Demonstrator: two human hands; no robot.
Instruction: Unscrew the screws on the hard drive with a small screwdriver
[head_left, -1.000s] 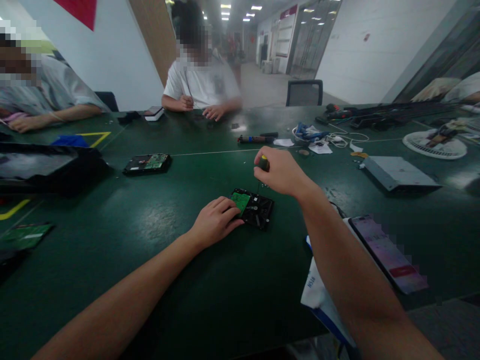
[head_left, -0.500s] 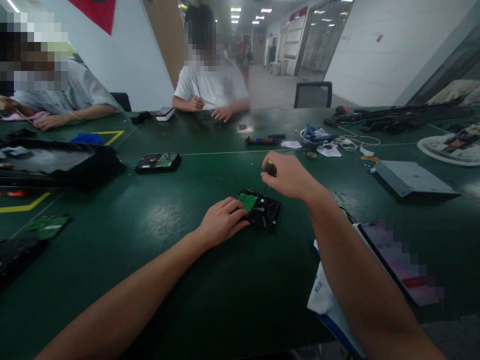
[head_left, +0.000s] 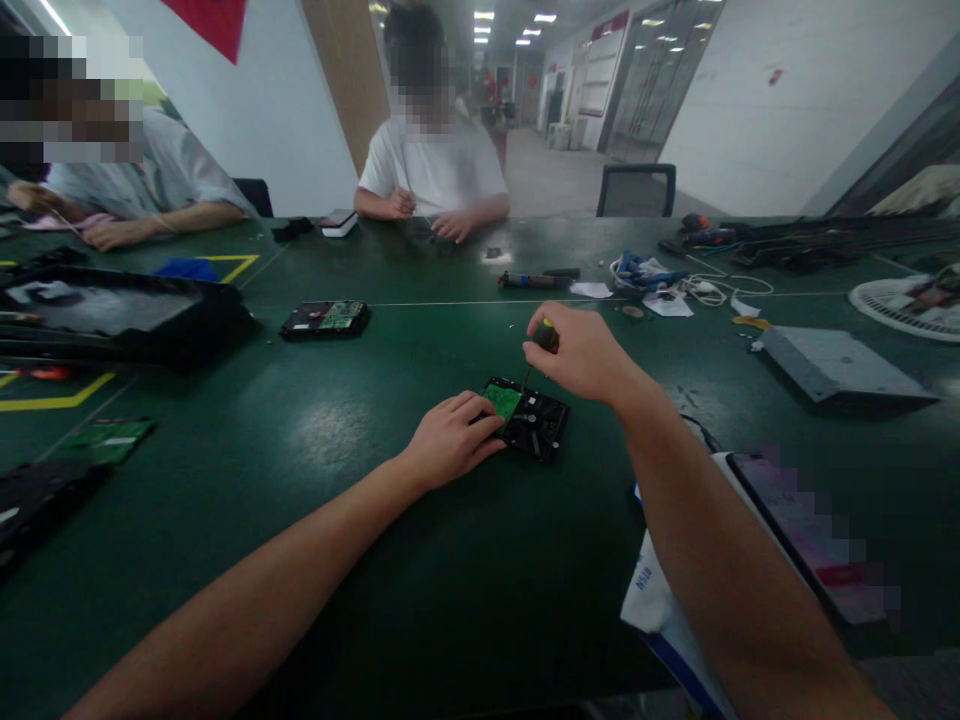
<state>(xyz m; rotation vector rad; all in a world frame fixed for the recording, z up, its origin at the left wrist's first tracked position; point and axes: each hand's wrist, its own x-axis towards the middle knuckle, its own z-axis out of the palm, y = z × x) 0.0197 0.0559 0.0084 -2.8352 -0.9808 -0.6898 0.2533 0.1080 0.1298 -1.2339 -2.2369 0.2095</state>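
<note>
A hard drive (head_left: 538, 422), black with a green circuit board (head_left: 504, 400) on its left part, lies flat on the dark green table. My left hand (head_left: 459, 438) is closed on the drive's left end, fingers over the board and thumb along the near edge. In my right hand (head_left: 574, 350) is a screwdriver (head_left: 546, 337) with a dark and yellow handle, held above the drive's far side. Its thin shaft slants down to the drive near the board's right edge; whether the tip sits in a screw is too small to tell.
Another hard drive (head_left: 326, 319) lies farther left, beyond a loose green circuit board (head_left: 112, 440). A black casing (head_left: 135, 310) stands at left. On the right are a grey metal box (head_left: 844, 365), a phone (head_left: 802, 530) and a white-and-blue packet (head_left: 651, 585). Two people sit across the table.
The screwdriver's tip has shifted left over the drive, toward the green board, and its shaft now leans more. My left hand keeps its hold. The whole view has swung slightly left.
</note>
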